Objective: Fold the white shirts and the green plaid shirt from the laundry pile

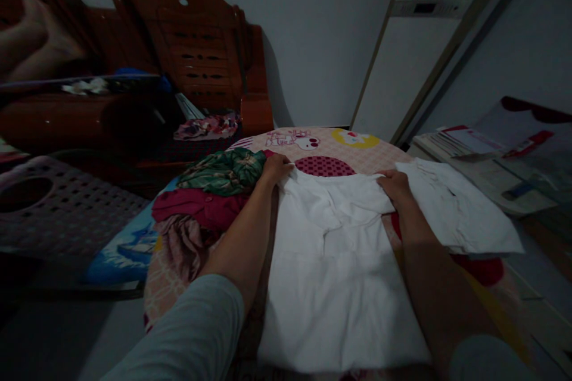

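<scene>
A white shirt (330, 286) lies spread in front of me on a round table with a patterned pink cloth (259, 141). My left hand (277, 168) pinches its far left shoulder corner. At the far right corner, my right hand (394, 186) is closed on the fabric. Right of that hand lies a second white garment (460, 208), folded flat. Beside my left forearm is a heap of clothes: a green patterned one (223, 171), a dark pink one (196, 207) and a dusty pink one (181, 241).
Behind the table stands a carved wooden sofa (192, 47) with a flowered cloth (209, 127) on its seat. A person's bare feet (44, 41) rest at the upper left. A plastic chair (75, 208) is at left; a side table with papers (473, 138) stands at right.
</scene>
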A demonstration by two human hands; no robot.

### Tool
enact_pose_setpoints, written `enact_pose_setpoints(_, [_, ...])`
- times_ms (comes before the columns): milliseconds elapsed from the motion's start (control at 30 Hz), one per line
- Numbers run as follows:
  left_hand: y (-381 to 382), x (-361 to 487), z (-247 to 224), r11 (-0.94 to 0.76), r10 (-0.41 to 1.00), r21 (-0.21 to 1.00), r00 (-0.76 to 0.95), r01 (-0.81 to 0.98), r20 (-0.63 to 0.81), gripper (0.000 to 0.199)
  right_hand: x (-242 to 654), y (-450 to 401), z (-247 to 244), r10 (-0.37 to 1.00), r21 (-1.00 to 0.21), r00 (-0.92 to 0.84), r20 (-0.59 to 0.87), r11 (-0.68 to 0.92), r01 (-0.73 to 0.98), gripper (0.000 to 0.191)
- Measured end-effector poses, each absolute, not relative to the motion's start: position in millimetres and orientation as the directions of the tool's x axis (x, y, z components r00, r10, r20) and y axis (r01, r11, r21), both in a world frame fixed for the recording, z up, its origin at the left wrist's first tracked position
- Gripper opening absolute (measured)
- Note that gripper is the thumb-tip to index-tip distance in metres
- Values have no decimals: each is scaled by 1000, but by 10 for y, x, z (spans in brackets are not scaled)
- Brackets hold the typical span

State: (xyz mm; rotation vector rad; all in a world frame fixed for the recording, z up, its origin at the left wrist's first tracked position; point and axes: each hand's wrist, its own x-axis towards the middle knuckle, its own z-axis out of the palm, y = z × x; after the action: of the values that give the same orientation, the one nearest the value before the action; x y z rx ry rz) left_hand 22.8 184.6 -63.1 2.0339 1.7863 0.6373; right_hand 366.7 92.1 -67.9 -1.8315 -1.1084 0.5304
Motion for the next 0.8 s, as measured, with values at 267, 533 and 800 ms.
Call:
enact_pose_setpoints(267, [1863,239,-617,-250,967,599,162,761,198,28,3571,913,-621,895,-479,342,286,-176,860,21])
enact_pose_setpoints(533, [1789,351,-690,-210,972,493,129,844,194,27,3563,832,-633,899,-206,365,242,-320,925,33])
enact_pose_setpoints(800, [1863,282,-736,-217,972,540,130,813,195,27,3568,869,-714,960,-105,143,241,-121,987,32])
